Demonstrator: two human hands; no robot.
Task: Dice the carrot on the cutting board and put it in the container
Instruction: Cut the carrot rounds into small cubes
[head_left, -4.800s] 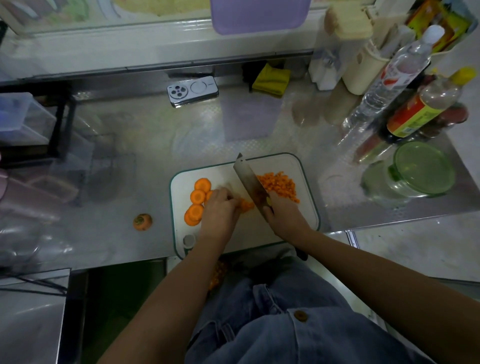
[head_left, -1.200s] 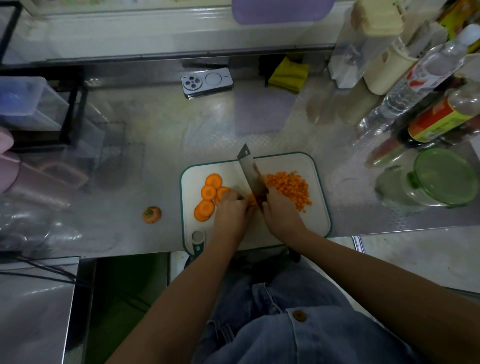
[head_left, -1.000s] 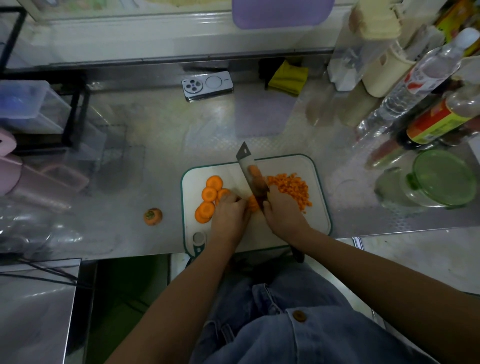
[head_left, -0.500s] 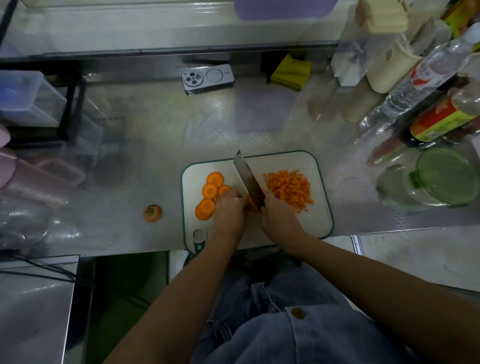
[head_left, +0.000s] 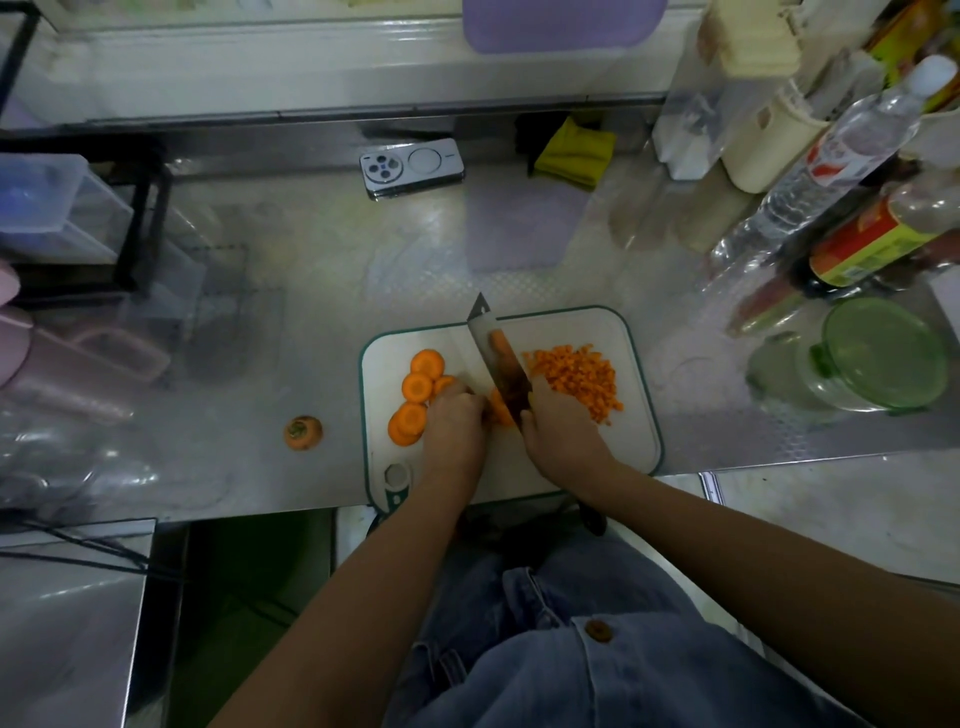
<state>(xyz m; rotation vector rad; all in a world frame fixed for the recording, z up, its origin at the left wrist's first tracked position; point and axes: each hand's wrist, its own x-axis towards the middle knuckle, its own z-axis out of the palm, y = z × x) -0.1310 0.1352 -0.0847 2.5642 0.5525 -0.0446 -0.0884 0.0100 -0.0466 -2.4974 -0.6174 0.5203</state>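
— Leftmost on the shiny, embossed metal counter (head_left: 249, 332)?
— Stubby carrot top (head_left: 303, 432), lying apart from the white, green-rimmed cutting board (head_left: 636, 434).
— On the board itself?
— Thick round orange slices (head_left: 417, 387), overlapping at left. Then left grip (head_left: 456, 426), fingers curled down onto a carrot piece (head_left: 500, 410) mid-board. Flat rectangular cleaver (head_left: 501, 364) against that piece, handle wrapped tight in right grip (head_left: 561, 431). Further right, a heap of small rough dice (head_left: 576, 376).
— Far right, off the board?
— Clear round container (head_left: 883, 353), green-lidded, on the counter.

Head-worn camera looks steeply down, close over the counter (head_left: 311, 322).
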